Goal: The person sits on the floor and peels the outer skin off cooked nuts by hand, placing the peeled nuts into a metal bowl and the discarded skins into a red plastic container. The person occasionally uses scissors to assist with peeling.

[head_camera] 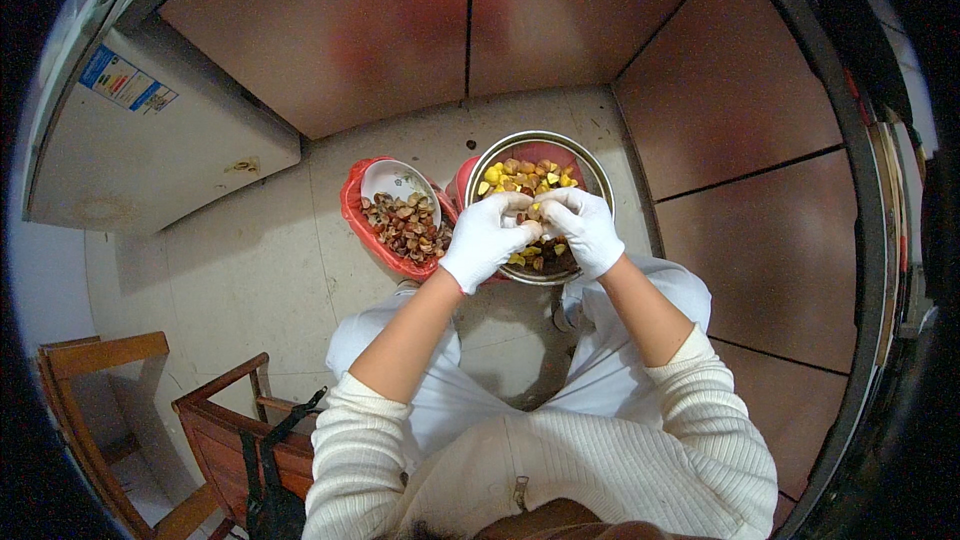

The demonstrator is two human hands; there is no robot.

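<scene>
Both my hands wear white gloves and meet over a round metal basin [604, 165]. My left hand [486, 234] and my right hand [586, 229] pinch a small chestnut [535, 210] between the fingertips, which partly cover it. Yellow peeled chestnuts [495, 174] and brown, skin-covered chestnuts [527, 167] lie in the basin beneath. To the left, a red plastic bag [352, 199] lines a container heaped with brown chestnut shells [409, 229]. A white bowl [386, 178] with a floral print leans inside the bag.
Brown cabinet panels [555, 15] stand ahead and to the right. A white appliance [172, 157] bearing a label is at the left. Wooden furniture [225, 427] with black straps stands at lower left. The basin sits between my legs over the tiled floor [247, 277].
</scene>
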